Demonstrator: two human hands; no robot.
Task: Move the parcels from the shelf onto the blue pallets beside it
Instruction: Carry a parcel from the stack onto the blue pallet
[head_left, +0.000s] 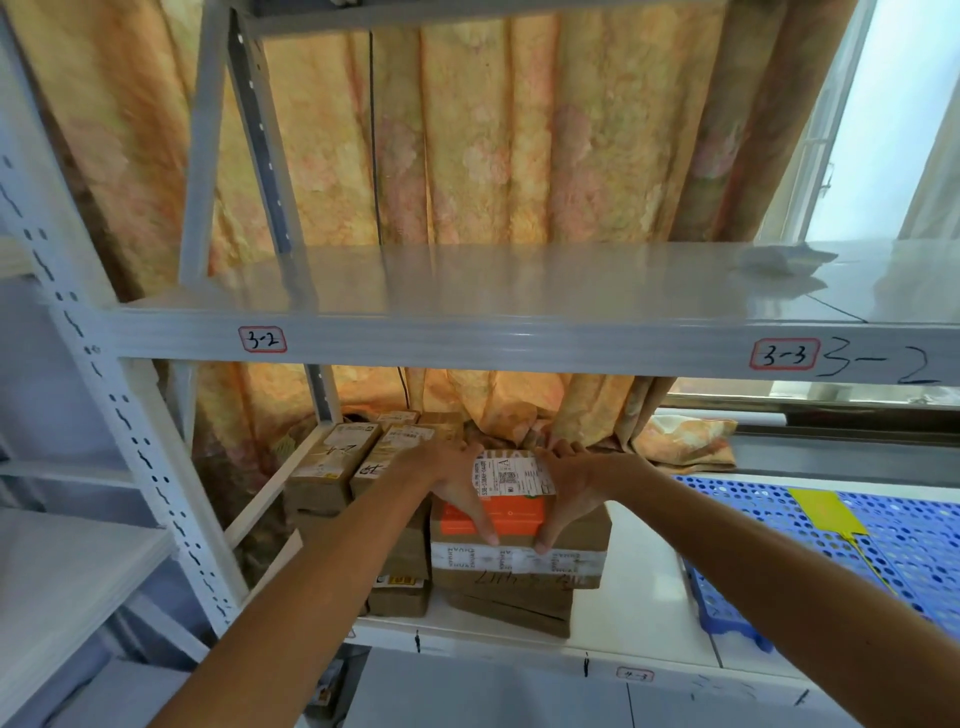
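Observation:
A small orange parcel (506, 512) with a white shipping label lies on top of a larger brown cardboard parcel (519, 564) on the lower shelf (639, 613). My left hand (449, 480) grips the orange parcel's left side and my right hand (571, 486) grips its right side, thumbs along the front edge. More brown parcels (337, 465) are stacked to the left on the same shelf. A blue perforated pallet (893, 540) lies to the right, partly out of frame.
The shelf above (519, 291), labelled 3-2 and 3-3, holds only a crumpled white scrap (784, 257) at the right. An orange patterned curtain (493, 140) hangs behind. A yellow tag (826, 512) lies on the pallet. White shelf uprights (130, 415) stand at left.

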